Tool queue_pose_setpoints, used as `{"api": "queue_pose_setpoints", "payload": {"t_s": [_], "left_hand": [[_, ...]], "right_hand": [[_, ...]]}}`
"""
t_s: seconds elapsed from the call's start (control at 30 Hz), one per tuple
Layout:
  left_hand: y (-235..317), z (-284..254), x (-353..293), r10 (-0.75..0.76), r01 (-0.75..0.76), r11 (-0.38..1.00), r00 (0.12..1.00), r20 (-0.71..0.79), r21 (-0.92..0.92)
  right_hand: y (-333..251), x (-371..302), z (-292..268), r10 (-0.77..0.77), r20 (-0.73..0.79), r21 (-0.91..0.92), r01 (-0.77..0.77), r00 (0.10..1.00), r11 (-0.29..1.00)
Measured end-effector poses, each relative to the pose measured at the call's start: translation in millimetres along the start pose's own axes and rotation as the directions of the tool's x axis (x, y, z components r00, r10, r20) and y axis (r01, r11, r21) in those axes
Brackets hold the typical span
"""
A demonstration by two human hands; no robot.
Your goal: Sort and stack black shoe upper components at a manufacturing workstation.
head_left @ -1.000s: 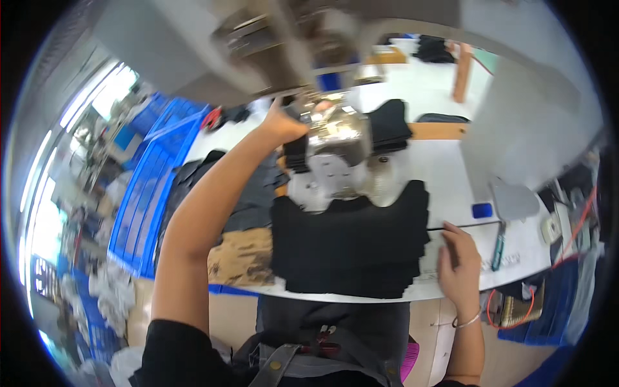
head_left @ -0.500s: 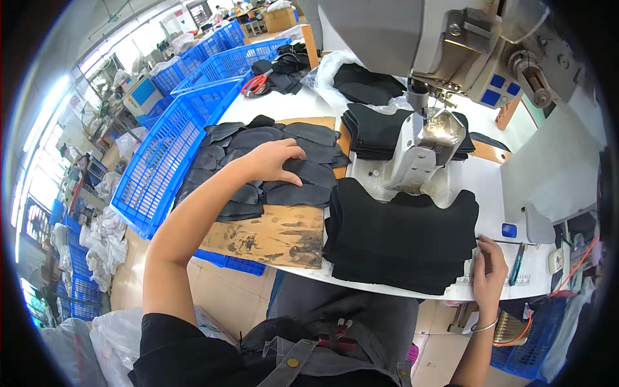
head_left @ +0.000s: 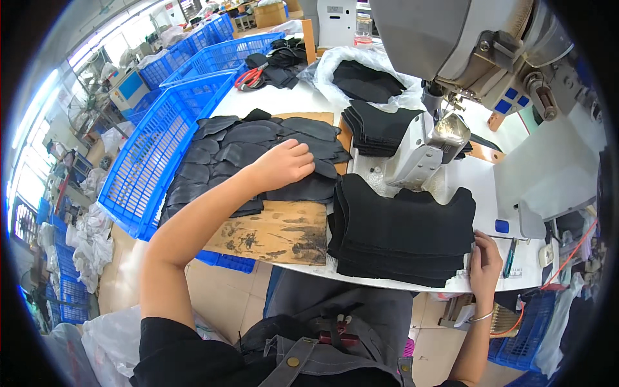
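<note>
Several dark grey oval leather-like pieces [head_left: 248, 134] lie overlapped in a broad pile on a wooden board [head_left: 271, 232]. Over the pile's right part is my left hand [head_left: 284, 166], its fingers curled and pressed together at the edge of one oval piece. In front of the sewing machine [head_left: 419, 145] lies a stack of black fabric pieces [head_left: 406, 222] with a wavy far edge. My right hand [head_left: 485, 267] rests on the white table by that stack's right edge, fingers loosely bent and thumb apart, with nothing seen in it.
Blue plastic crates [head_left: 145, 161] line the left side. Red-handled scissors [head_left: 251, 77] lie at the back beside dark scraps. Behind the machine bed are another black stack [head_left: 380, 129] and a white plastic bag [head_left: 329, 80] of black pieces. A dark green pen-like tool [head_left: 510, 258] lies at right.
My left hand has closed from spread fingers to a pinch and shifted slightly right over the pile. My right hand stays by the stack's edge. The whole view has shifted a little.
</note>
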State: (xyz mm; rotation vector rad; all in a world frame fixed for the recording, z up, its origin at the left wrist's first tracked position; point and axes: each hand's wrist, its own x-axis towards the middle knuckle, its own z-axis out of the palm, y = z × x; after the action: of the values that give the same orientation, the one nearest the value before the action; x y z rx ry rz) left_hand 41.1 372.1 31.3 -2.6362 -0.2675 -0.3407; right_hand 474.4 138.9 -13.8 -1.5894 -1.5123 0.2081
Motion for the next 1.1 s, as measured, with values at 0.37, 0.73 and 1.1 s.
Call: {"api": "queue_pose_setpoints", "payload": {"t_s": [0.37,0.73,1.1], "left_hand": [[-35.8,5.5,-53.4,-0.954,0.376,-0.295,-0.169,0.247,-0.878],[65.6,-108.9,10.1,-0.84,-0.12,-0.446,0.398,0.369,-0.887],[113.2,-85.5,105.3,-0.559,-0.059,-0.632,0.726,0.401,-0.773]], "right_hand": [[-5.8,0.5,1.9,-0.103,0.025,-0.201,0.106,0.994,0.974],[-92.5,-8.8,17.3,-0.321,-0.18,0.12,0.345,0.93,0.931],[-134.3,57.5,23.0,0.037,0.623,0.491,-0.428,0.781,0.759]]}}
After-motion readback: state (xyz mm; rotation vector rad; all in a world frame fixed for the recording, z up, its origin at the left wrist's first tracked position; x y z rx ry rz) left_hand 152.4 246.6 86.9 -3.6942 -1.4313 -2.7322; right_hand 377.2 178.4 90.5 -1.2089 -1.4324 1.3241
